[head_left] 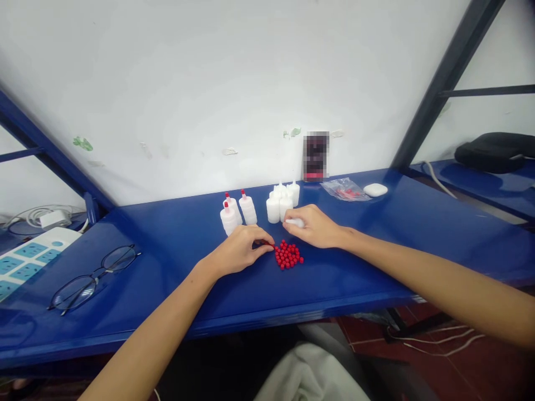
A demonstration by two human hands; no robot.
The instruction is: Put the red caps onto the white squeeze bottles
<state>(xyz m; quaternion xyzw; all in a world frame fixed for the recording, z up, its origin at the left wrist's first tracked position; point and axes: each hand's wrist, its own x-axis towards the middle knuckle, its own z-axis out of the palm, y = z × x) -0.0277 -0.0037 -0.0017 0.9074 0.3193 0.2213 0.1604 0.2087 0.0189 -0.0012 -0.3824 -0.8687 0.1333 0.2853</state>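
My left hand [246, 248] is closed in a pinch at the left edge of a loose pile of small red caps [288, 257]. Red shows at its fingertips, where it grips a cap. My right hand [314, 225], just right of and beyond the pile, is wrapped round a white squeeze bottle [296, 223], mostly hidden by the fingers. Behind it stand several white bottles [273, 209] with bare pointed nozzles. Beyond my left hand are three white bottles [248, 210] with red caps on their tips.
On the blue table [175, 239], eyeglasses [90, 281] and a power strip [31, 259] lie to the left. At the back right are a plastic bag with red pieces [346, 190], a white rounded object [375, 190] and a blurred dark upright object [316, 156] against the wall.
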